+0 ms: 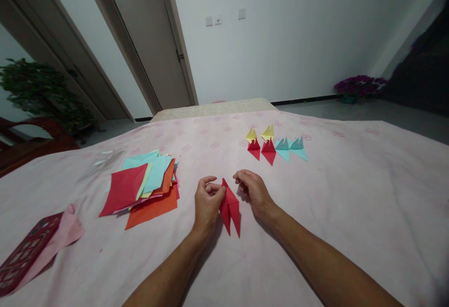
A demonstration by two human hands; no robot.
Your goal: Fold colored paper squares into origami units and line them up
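The left hand [209, 206] has its thumb and index finger closed on the folded paper [230, 202], which is red, at its upper left edge; the other fingers are bent. This paper is in the middle of the near part of the cloth [336, 213], between the two hands, with its narrow tip pointing to the far side and its two long points toward the near side.

The right hand [255, 192] is just to the right of the paper, with its fingers curled in. I cannot tell how closed the fingertips are, or if they have something small between them.

Farther and to the right there are six small folded birds: two yellow birds [268, 133] at the far side, two red birds [269, 151] nearer, and two light blue birds [298, 147] to the right of the red ones. On the left lies a loose pile of sheets [128, 186] in red, blue, orange and other colours. At the near left, the dark red case [30, 248] lies partly over a pink piece [69, 227].
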